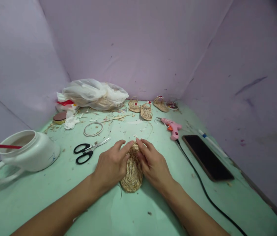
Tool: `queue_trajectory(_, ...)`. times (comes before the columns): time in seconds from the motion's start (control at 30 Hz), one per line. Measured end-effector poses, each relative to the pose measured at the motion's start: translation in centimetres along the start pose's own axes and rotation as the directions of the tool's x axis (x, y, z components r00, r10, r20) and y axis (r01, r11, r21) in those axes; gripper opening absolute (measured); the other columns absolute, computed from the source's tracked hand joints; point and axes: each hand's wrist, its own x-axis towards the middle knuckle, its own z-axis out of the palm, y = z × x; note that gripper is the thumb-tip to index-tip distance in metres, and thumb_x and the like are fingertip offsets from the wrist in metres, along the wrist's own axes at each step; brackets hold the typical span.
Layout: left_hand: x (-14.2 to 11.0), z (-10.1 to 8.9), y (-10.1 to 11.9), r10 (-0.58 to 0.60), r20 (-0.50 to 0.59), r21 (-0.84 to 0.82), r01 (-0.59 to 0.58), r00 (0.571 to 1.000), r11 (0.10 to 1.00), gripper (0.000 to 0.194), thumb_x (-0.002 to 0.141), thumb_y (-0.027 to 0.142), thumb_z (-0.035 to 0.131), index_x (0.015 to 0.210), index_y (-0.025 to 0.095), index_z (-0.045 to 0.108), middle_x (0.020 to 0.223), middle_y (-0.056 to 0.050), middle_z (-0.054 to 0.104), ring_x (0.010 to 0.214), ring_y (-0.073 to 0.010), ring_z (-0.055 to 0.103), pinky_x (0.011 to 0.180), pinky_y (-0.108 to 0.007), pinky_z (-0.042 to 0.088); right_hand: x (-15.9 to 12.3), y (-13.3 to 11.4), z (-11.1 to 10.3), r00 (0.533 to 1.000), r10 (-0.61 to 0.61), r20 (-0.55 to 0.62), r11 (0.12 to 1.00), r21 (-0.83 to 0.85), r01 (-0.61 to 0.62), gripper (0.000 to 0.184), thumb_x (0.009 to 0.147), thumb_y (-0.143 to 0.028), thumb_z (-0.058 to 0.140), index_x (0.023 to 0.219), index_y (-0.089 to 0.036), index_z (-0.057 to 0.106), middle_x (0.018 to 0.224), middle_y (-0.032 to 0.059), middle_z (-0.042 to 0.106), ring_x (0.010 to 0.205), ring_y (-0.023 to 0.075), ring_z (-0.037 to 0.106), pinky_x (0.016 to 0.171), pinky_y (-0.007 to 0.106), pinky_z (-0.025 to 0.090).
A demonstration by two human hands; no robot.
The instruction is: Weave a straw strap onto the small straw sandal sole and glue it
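A small woven straw slipper lies sole-like on the green table, its rounded end toward me. My left hand grips its left side, thumb and fingertips close to the far end. From the right, my right hand closes on the same far end, its fingertips almost meeting those of the left. The fingers partly cover the slipper's far end, so the detail there is hidden. Black-handled scissors rest left of my left hand, blades pointing away to the right. A pink glue gun lies beyond my right hand.
Several finished straw slippers with red beads stand at the back. A plastic bag lies back left, near a metal ring. A white mug is at left. A phone, a pen and a black cord lie right.
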Motion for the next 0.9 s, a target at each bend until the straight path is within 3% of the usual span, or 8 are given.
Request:
queue_trajectory(0.1, 0.2, 0.2, -0.6, -0.088, -0.002, -0.108, 0.087, 0.996, 0.990, 0.047, 0.081, 0.025, 0.044, 0.128, 0.022, 0.044, 0.120, -0.010, 0.055, 0.094, -0.0228, 0.059, 0.081, -0.035, 0.045, 0.1, 0.1, -0.1, 0.995, 0.096, 0.018, 0.968, 0.231, -0.098, 0.055, 0.076, -0.017, 0.054, 0.130, -0.020, 0.041, 0.124, 0.0141, 0.051, 0.106, 0.0243, 0.055, 0.088, 0.043, 0.048)
queue_trajectory(0.2, 0.7, 0.4, -1.1, -0.277, 0.069, -0.307, 0.285, 0.958, 0.908, 0.057, 0.073, 0.027, 0.055, 0.128, 0.018, 0.042, 0.109, -0.010, 0.061, 0.079, -0.0216, 0.062, 0.076, -0.036, 0.046, 0.4, 0.1, -0.4, 0.964, 0.246, 0.097, 0.800, 0.542, -0.258, 0.059, 0.068, -0.014, 0.058, 0.125, -0.020, 0.043, 0.121, 0.0137, 0.053, 0.093, 0.0202, 0.061, 0.080, 0.039, 0.053)
queue_trajectory(0.4, 1.8, 0.3, -1.2, -0.438, 0.309, -0.757, 0.497, 0.844, 0.424, 0.054, 0.054, 0.016, 0.066, 0.107, 0.009, 0.055, 0.087, -0.007, 0.067, 0.079, -0.0191, 0.061, 0.071, -0.028, 0.047, 1.0, 0.1, -1.4, 0.950, 0.244, 0.194, 0.424, 0.860, -0.284, 0.057, 0.057, -0.004, 0.051, 0.111, -0.021, 0.052, 0.112, 0.0083, 0.061, 0.092, 0.0169, 0.063, 0.086, 0.039, 0.048)
queue_trajectory(0.5, 1.9, 0.3, -1.3, -0.464, 0.353, -0.799, 0.520, 0.813, 0.303, 0.034, 0.052, 0.011, 0.063, 0.087, 0.012, 0.062, 0.070, 0.000, 0.065, 0.067, -0.0141, 0.058, 0.061, -0.022, 0.044, 1.2, 0.2, -1.8, 0.907, 0.300, 0.295, 0.310, 0.869, -0.386, 0.046, 0.057, -0.006, 0.054, 0.101, -0.018, 0.059, 0.099, 0.0066, 0.066, 0.083, 0.0159, 0.065, 0.082, 0.036, 0.049)
queue_trajectory(0.6, 1.8, 0.4, -1.4, -0.498, 0.334, -0.809, 0.514, 0.801, 0.285, 0.031, 0.051, 0.009, 0.061, 0.081, 0.013, 0.063, 0.063, 0.002, 0.062, 0.059, -0.0119, 0.054, 0.053, -0.020, 0.039, 1.4, 0.1, -2.0, 0.828, 0.383, 0.410, 0.278, 0.803, -0.526, 0.025, 0.062, -0.015, 0.060, 0.087, -0.014, 0.065, 0.085, 0.0064, 0.069, 0.070, 0.0135, 0.064, 0.071, 0.031, 0.049)
queue_trajectory(0.67, 1.8, 0.5, -1.5, -0.505, 0.320, -0.803, 0.512, 0.802, 0.305, 0.033, 0.051, 0.010, 0.062, 0.084, 0.012, 0.063, 0.063, 0.002, 0.062, 0.057, -0.0115, 0.053, 0.050, -0.019, 0.037, 1.5, 0.0, -2.1, 0.800, 0.413, 0.435, 0.324, 0.751, -0.575, 0.015, 0.064, -0.020, 0.064, 0.076, -0.012, 0.067, 0.071, 0.0046, 0.068, 0.060, 0.0106, 0.059, 0.063, 0.027, 0.046)
queue_trajectory(0.77, 1.8, 0.4, -1.1, -0.497, 0.303, -0.788, 0.507, 0.813, 0.349, 0.035, 0.052, 0.011, 0.061, 0.087, 0.011, 0.063, 0.066, 0.001, 0.063, 0.060, -0.0119, 0.053, 0.053, -0.020, 0.037, 1.5, -0.1, -2.3, 0.780, 0.444, 0.441, 0.379, 0.697, -0.609, 0.014, 0.061, -0.025, 0.068, 0.063, -0.011, 0.067, 0.057, 0.0013, 0.062, 0.050, 0.0077, 0.052, 0.056, 0.024, 0.041)
queue_trajectory(0.9, 1.8, 0.2, -0.4, -0.484, 0.248, -0.760, 0.478, 0.840, 0.440, 0.031, 0.052, 0.011, 0.060, 0.083, 0.011, 0.062, 0.072, -0.001, 0.065, 0.066, -0.0141, 0.055, 0.061, -0.022, 0.041, 1.4, 0.0, -2.2, 0.734, 0.447, 0.512, 0.300, 0.687, -0.662, 0.019, 0.054, -0.028, 0.073, 0.061, -0.011, 0.068, 0.058, 0.0014, 0.063, 0.052, 0.0081, 0.052, 0.057, 0.024, 0.041)
